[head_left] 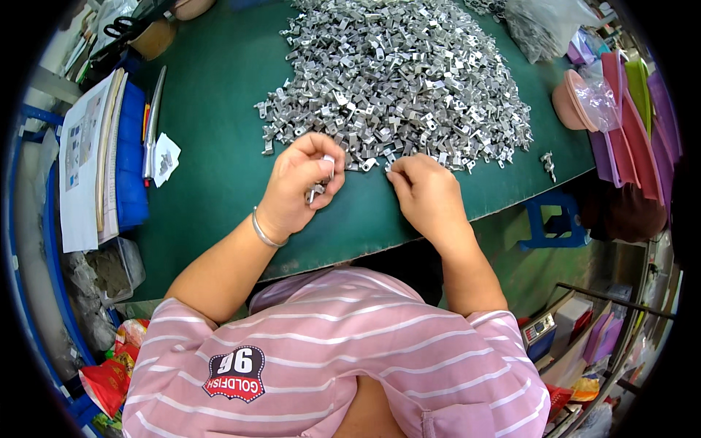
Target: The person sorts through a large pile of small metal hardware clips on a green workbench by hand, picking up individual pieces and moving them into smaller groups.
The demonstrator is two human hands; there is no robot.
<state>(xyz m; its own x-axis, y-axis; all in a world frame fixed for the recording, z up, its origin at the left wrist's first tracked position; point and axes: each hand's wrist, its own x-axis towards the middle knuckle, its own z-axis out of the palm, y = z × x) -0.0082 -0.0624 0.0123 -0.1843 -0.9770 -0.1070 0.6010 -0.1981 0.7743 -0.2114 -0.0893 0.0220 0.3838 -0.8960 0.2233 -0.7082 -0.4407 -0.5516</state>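
A large heap of small silver metal brackets (409,80), many with a hole at one end, covers the far middle of the green table (212,109). My left hand (303,182) is curled at the heap's near left edge, its fingers closed around several of these brackets (315,193); one pale piece shows between thumb and forefinger. To the right, at the near rim of the heap, my right hand (429,193) pinches with thumb and forefinger at a small bracket (389,162). The rest of its fingers are folded under and hidden.
On the left stand a blue file holder (133,160) with papers, a long knife-like tool (155,120) and white cards (166,157). Pink tubs (571,102) and coloured trays (628,124) line the right side. One loose metal piece (548,166) lies near the right edge, above a blue stool (553,221).
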